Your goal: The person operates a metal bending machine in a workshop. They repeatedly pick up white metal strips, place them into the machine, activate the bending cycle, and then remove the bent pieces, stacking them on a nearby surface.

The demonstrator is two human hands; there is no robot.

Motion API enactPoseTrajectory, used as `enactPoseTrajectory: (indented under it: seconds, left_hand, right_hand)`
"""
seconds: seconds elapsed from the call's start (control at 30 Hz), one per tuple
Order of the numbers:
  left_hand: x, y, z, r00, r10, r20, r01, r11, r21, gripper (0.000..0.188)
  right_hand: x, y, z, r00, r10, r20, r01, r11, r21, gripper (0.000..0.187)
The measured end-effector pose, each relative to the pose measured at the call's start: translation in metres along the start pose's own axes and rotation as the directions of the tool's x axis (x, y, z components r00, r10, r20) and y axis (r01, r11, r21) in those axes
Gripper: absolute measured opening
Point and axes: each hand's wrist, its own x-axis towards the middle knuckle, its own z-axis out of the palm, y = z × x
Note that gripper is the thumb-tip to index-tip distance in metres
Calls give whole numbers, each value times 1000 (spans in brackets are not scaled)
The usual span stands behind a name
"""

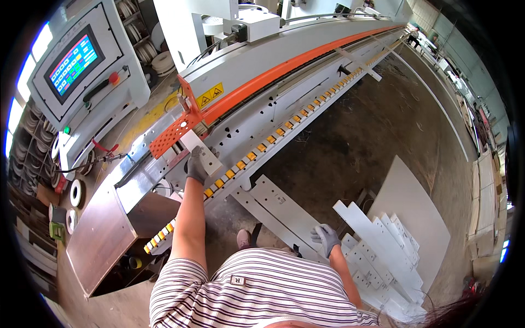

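My left hand (197,165), in a dark grey glove, is closed on a small white board (202,153) with drilled holes. The board slants across the roller edge side of a long machine, its far end at the orange perforated guard (174,135). My right hand (326,239), in a lighter grey glove, is lower right, beside long white drilled panels (281,205). Its fingers are loosely bent, with nothing visible in them; whether they touch the panel is unclear. A stack of white drilled boards (377,240) lies just right of that hand.
Yellow rollers (271,139) line the machine's near rail, below its orange beam (284,63). A control panel with a lit screen (74,63) stands upper left. A brown cabinet (104,249) is at left. A large pale sheet (413,210) lies behind the stack.
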Motion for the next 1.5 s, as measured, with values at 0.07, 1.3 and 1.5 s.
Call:
enactPoseTrajectory:
  seconds: [0.07,1.3,1.5]
  left_hand:
    - [5,2,-4,999,-20,-43,20,1000,16,41]
    - [-155,-145,79,885,-109,453,-422,224,878,25]
    - [-208,-162,32,946,-231,227,-134,359,924,32]
  right_hand:
    - [2,-1,2,1000,19,12,-19,1000,9,27]
    - [-24,141,-193,779,-324,-537,-419,368,-830,49]
    - [-15,107,-181,883,-276,-380,-353,146,-924,46]
